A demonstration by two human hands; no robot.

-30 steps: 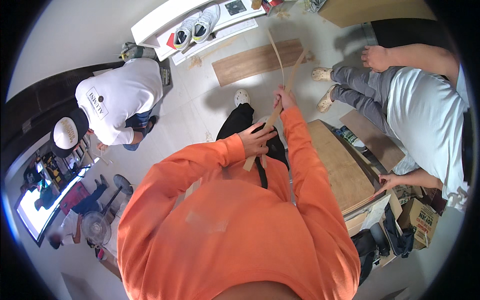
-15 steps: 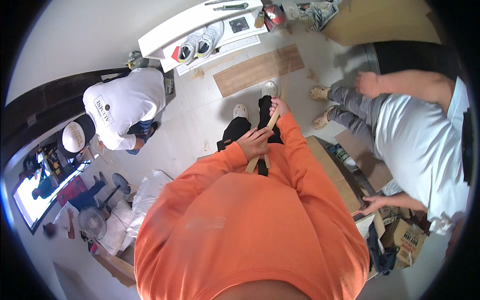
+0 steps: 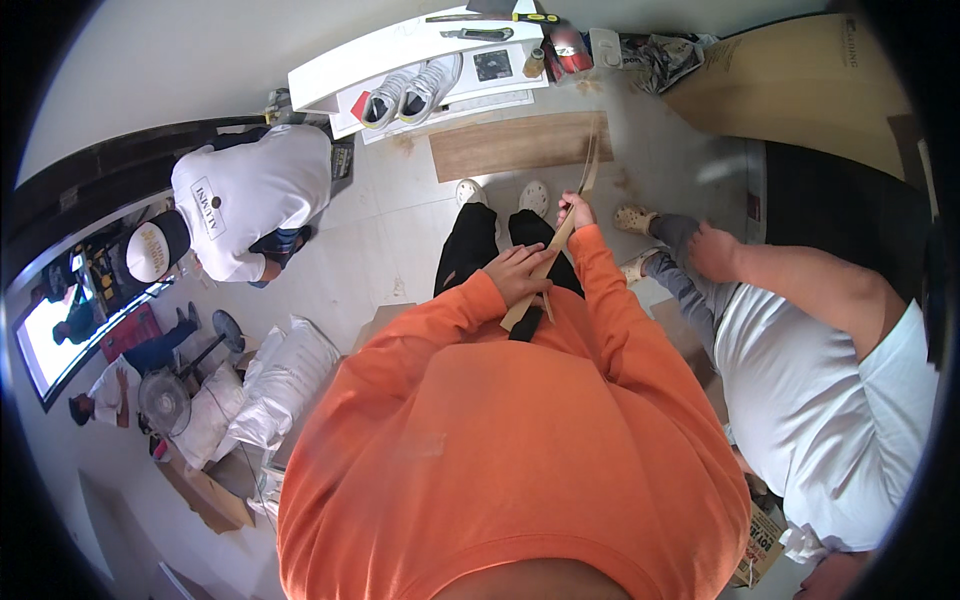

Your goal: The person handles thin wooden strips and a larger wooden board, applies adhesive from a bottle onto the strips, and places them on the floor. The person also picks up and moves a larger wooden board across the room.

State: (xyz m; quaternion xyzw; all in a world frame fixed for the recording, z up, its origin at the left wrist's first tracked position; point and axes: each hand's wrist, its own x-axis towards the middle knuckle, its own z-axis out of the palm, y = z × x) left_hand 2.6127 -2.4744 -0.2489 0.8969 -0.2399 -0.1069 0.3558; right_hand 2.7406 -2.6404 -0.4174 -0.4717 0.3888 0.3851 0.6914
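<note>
Head view: the left hand [image 3: 517,272] is still gripping the near end of the thin wooden strip [image 3: 552,250], the right hand [image 3: 573,210] is clenching it farther up, its tip now swinging over the floor plank [image 3: 515,145].

The lower end of the thin wooden strip [image 3: 545,262] was hidden under the left hand [image 3: 520,273]. At the right of the frame, a person in a white shirt [image 3: 835,410] was cut off by the dark rim. Small items on the white shelf [image 3: 400,55], upper centre, were too small to tell.
</note>
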